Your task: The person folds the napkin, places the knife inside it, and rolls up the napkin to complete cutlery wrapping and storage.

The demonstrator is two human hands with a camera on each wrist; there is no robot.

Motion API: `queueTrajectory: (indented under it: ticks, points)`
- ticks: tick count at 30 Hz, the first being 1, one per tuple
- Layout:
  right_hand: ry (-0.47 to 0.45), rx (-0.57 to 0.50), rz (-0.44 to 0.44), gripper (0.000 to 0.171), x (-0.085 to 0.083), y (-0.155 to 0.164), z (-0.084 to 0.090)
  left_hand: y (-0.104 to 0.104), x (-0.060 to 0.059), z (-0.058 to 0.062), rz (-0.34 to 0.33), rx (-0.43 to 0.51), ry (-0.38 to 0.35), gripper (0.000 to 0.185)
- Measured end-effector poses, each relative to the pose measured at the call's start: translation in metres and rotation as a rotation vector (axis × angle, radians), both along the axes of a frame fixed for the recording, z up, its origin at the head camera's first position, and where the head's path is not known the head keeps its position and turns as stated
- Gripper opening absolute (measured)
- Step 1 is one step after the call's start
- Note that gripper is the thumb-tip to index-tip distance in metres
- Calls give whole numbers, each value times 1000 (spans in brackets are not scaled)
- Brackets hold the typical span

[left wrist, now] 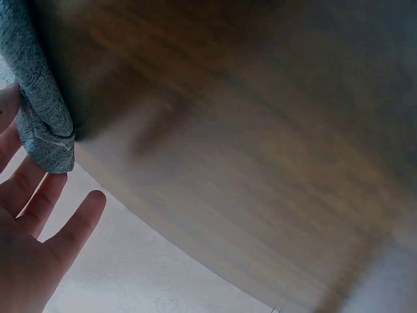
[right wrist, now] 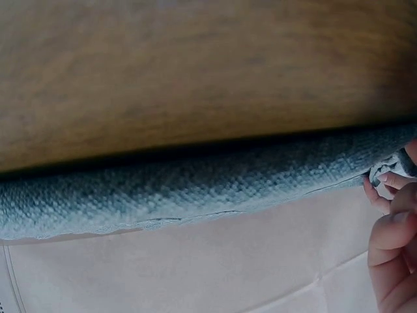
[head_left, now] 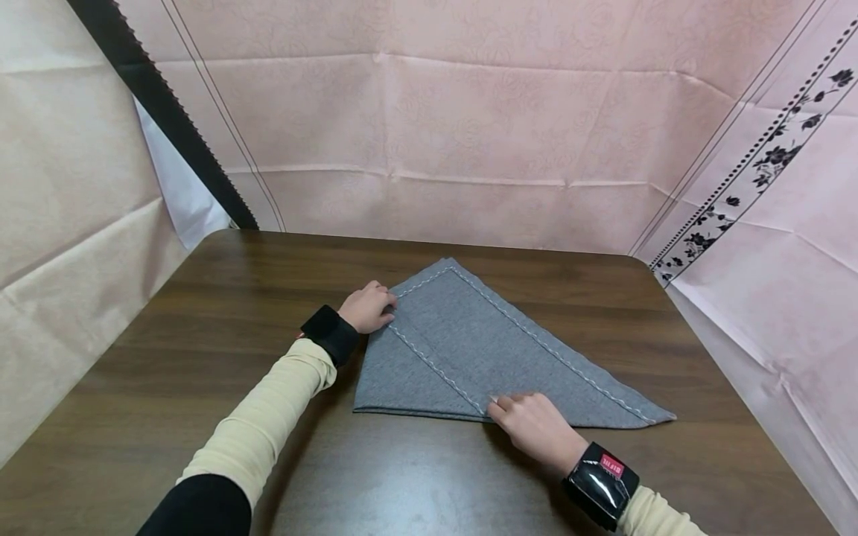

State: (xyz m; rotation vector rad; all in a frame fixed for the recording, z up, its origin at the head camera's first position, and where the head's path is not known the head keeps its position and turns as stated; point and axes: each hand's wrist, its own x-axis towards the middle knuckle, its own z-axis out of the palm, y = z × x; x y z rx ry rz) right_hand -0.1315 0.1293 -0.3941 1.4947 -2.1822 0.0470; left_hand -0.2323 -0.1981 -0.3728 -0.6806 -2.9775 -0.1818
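Observation:
A grey cloth (head_left: 496,342) with pale zigzag stitching along its edges lies folded on the wooden table, its long point toward the right. My left hand (head_left: 369,307) grips its upper left edge; in the left wrist view the cloth's folded edge (left wrist: 49,134) passes between thumb and fingers (left wrist: 42,199), the little finger spread away. At the near edge, my right hand (head_left: 536,430) pinches the end of a stitched hem with curled fingers. The right wrist view has the thick fold (right wrist: 195,189) running across, with the right hand (right wrist: 394,254) at the right border.
The brown wooden table (head_left: 167,387) has rounded far corners. Pale pink sheeting (head_left: 469,126) hangs behind it and along both sides, with a black strip (head_left: 167,112) at left and a floral band (head_left: 757,164) at right. Both wrists wear black bands.

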Motion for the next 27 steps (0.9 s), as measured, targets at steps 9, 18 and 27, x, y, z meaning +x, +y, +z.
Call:
queueTrajectory:
  ticks: [9,18,27]
  points:
    - [-5,4,-6,11,0,0,-1,1,-1,0,9,-8,-4,16]
    - [-7,-10,-3,11,0,0,-1,0,1,0,1,17,2,15]
    - [-30,-13,-10,11,1,2,-2,2,1,1,24,-4,-3,18]
